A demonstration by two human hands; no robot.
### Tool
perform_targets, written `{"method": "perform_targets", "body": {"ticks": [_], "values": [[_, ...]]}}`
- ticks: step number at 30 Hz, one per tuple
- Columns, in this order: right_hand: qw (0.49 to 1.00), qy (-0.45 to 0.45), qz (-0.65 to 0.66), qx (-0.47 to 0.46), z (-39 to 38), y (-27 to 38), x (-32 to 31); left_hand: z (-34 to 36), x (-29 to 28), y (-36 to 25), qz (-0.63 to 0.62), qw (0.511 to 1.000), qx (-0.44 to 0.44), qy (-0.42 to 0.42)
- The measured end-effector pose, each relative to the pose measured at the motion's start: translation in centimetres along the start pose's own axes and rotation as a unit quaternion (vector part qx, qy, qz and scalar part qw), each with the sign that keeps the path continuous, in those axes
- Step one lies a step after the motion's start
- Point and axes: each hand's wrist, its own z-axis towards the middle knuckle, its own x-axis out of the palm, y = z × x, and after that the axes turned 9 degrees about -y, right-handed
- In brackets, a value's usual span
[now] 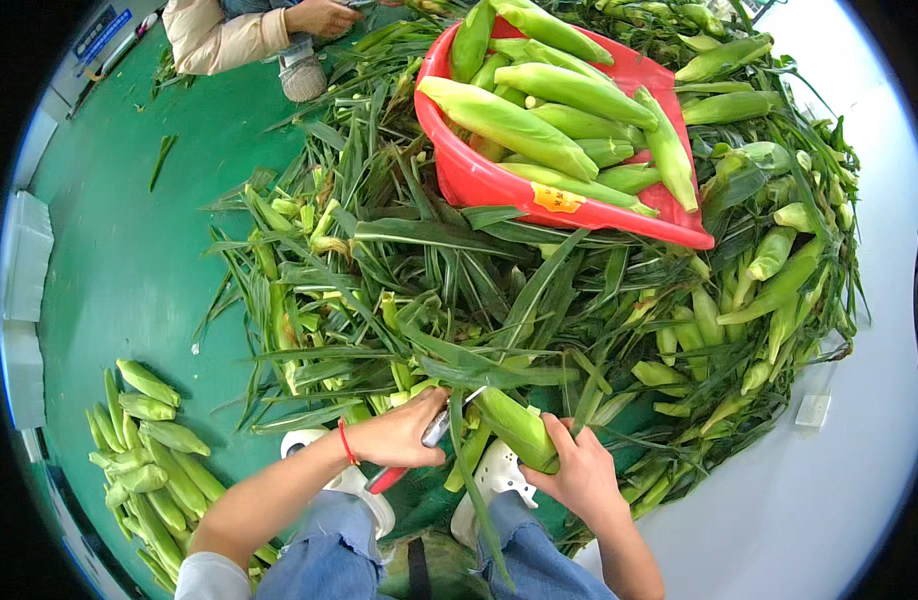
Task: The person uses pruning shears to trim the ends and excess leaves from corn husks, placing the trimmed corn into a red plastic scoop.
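Observation:
My left hand [407,434] grips a red-and-silver cutting tool [389,477], its metal end at the upper tip of a green, husked corn ear [509,420]. My right hand [579,465] is closed round that ear's lower end, with long leaves hanging beside it. Both hands are above my white clogs [494,470], at the near edge of a large heap of corn leaves and stalks [499,300].
A red plastic scoop-shaped basket [694,230] holds several ears on the heap. Another pile of ears [159,470] lies lower left on the green floor [109,250]. A co-worker's hand and sleeve [319,18] are at the top left. A white wall [819,480] borders the heap.

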Motion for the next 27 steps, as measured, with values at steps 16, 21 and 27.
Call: {"method": "perform_targets", "body": {"ticks": [16,21,27], "values": [[0.714,0.13,0.646,0.238,0.5,-5.3,2.9,-1.0,4.1,2.3,-0.318,0.939,-0.124,-0.033],[0.655,0.167,0.688,0.266,1.1,-2.9,3.6,2.4,3.9,-2.7,-0.186,0.98,-0.039,-0.066],[0.734,0.125,0.647,0.163,1.3,-3.2,2.6,5.1,1.5,-0.2,-0.306,0.892,-0.076,-0.325]]}}
